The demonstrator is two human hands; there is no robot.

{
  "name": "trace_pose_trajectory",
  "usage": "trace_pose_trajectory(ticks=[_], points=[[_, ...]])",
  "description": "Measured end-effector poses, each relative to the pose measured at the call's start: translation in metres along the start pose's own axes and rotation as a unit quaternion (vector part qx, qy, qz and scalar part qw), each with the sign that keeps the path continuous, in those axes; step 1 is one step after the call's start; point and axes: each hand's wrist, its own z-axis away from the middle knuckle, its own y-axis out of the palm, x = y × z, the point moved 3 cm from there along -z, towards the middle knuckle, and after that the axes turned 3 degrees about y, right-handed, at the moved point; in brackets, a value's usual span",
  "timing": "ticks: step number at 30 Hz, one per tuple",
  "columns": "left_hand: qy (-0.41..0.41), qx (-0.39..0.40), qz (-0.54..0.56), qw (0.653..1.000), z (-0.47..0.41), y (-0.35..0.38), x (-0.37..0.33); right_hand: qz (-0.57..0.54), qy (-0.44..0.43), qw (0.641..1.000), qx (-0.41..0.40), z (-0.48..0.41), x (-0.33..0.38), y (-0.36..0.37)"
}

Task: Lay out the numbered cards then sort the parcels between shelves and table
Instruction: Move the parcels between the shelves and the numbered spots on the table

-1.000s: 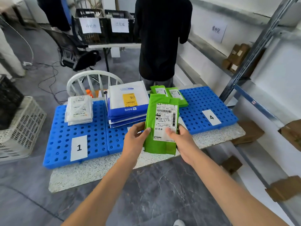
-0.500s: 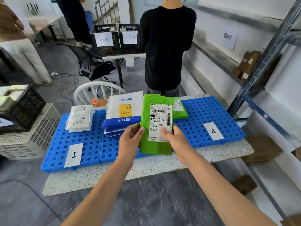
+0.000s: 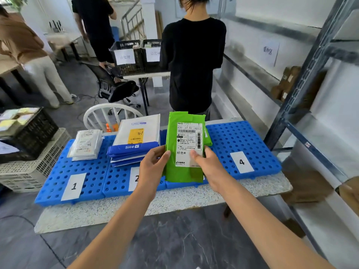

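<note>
Holds parcel (image 3: 174, 173) above desk (image 3: 174, 202), higher and more upright than a second ago, clamped at its edges in left grip (image 3: 153, 166) and right grip (image 3: 209, 166). Probably reading label (image 3: 188, 144) to pick a numbered spot.

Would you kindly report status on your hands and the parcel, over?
Left hand and right hand both grip green parcel, label showing. Held over blue mats, not set down. Nothing blocking.
</note>
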Motion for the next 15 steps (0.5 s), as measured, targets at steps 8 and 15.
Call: trace_pose_trajectory(ticks=[8, 15], points=[[0.01, 0.011, 0.012, 1.0, 0.005, 0.024, 0.007, 0.007, -0.013, 1.0, -0.022, 0.007, 0.002, -0.027], [0.01, 0.019, 0.02, 1.0, -0.02, 0.03, 0.005, 0.029, -0.023, 0.998, -0.055, -0.01, 0.012, -0.025]])
